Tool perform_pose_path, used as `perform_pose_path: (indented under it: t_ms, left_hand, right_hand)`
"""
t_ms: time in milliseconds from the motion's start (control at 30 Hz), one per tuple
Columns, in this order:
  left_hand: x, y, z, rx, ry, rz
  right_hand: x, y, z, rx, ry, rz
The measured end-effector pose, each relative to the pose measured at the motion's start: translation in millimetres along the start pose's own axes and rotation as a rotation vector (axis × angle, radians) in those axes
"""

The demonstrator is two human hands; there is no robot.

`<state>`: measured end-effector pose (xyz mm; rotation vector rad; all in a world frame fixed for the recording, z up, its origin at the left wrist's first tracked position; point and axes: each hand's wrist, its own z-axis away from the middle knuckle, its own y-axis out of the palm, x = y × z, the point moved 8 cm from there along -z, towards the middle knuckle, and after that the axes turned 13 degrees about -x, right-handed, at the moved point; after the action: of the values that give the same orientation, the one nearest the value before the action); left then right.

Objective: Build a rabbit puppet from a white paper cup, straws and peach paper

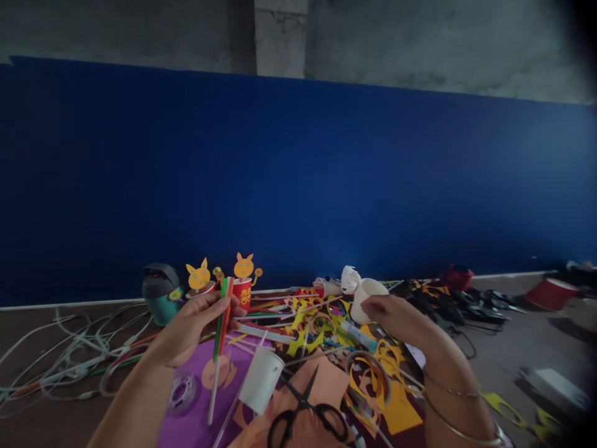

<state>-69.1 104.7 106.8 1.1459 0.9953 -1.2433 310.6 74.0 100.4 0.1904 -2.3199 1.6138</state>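
Note:
My left hand (196, 326) is closed around a few upright straws (219, 336): green, orange and a pale one reaching lower. Over the right side of the pile, my right hand (396, 314) has its fingers curled together in front of a white cup (367, 295). Whether those fingertips grip the cup or some small thing cannot be made out. Below the hands lie black-handled scissors (305, 401), a tipped white paper cup (262, 379) and a tape roll (181, 393) on a purple sheet (186, 432).
Two orange paper cat figures (244, 267) stand in red cups at the back. White cables (79, 354) tangle at left, beside a teal and black container (160, 295). Yellow paper scraps (303, 317) fill the middle. Dark tools (466, 308) lie right, before a blue wall (298, 186).

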Motion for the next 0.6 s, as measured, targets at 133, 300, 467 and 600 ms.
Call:
perform_pose_path:
  t_ms: [133, 300, 467, 600]
  left_hand:
    - [0.4, 0.8, 0.5, 0.011, 0.005, -0.015]
    - [-2.2, -4.6, -1.2, -0.012, 0.022, 0.001]
    - [-13.6, -19.6, -1.4, -0.052, 0.067, 0.027]
    - [-28.1, -44.3, 2.3, -0.156, 0.117, 0.102]
  right_hand:
    - [8.7, -2.2, -1.8, 0.021, -0.003, -0.052]
    - [15.5, -0.4, -3.9, 0.0, -0.024, -0.084]
    - [14.9, 3.2, -6.5, -0.025, -0.06, -0.124]
    - [16.9, 8.1, -7.8, -0.027, -0.085, -0.111]
